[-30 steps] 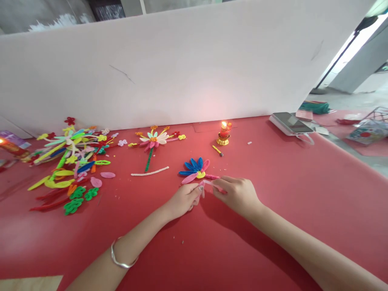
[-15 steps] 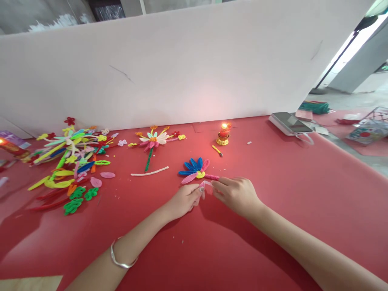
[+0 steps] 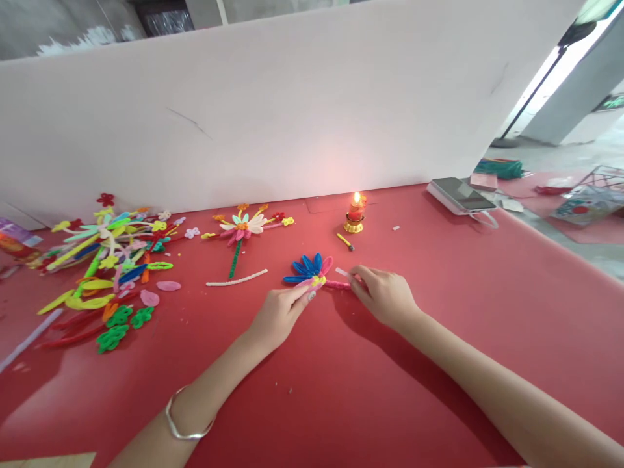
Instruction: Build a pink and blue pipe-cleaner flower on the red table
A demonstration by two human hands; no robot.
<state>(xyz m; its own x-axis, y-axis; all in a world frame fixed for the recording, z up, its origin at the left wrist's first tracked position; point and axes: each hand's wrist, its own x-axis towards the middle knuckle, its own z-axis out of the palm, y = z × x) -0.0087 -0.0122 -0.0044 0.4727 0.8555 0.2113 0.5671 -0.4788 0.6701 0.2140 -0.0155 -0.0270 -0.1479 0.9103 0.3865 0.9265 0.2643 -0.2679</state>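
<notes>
A pipe-cleaner flower (image 3: 307,268) with blue and pink petals and a yellow centre lies on the red table (image 3: 439,312). My left hand (image 3: 277,316) pinches it at the yellow centre. My right hand (image 3: 385,296) is closed on the flower's pink stem (image 3: 336,284) and a small pale strip (image 3: 342,273) sticking up from its fingers.
A lit red candle on a gold base (image 3: 354,214) burns just behind the flower, with a short yellow stick (image 3: 346,241) beside it. A finished flower (image 3: 241,227) and a white pipe cleaner (image 3: 237,279) lie left. A colourful pile (image 3: 107,260) sits far left. A phone (image 3: 458,194) rests back right.
Both hands shifted slightly away from me. My left hand moved up onto the flower's centre. My right hand slid along the stem, and the pale strip now points up.
</notes>
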